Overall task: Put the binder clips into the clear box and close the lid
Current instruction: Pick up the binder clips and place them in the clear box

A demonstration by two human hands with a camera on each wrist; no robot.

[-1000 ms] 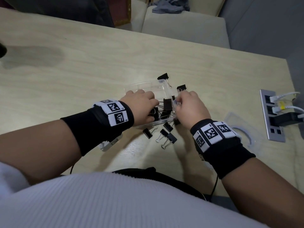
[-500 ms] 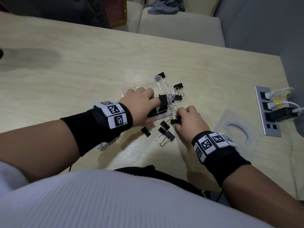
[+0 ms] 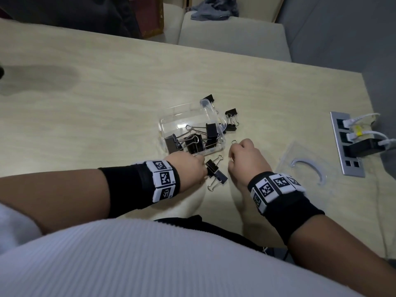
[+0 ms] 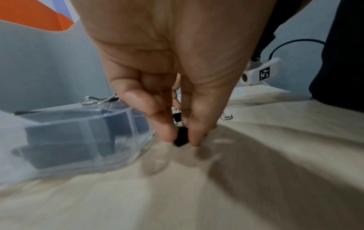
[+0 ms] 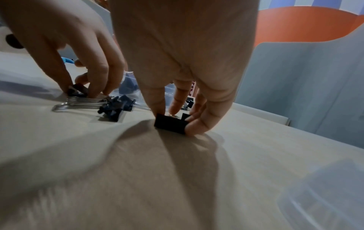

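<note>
two black clips [image 5: 171, 124], each between pinching fingers [image 5: 199, 124]

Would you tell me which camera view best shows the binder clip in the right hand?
The right wrist view: the binder clip sits pinched on the table in the right hand. The head view hides its body behind that hand; the left wrist view misses it.

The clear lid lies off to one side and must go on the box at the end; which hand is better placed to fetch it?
Probably the right hand: the lid lies just beside it, while the left hand is across the loose clips.
</note>
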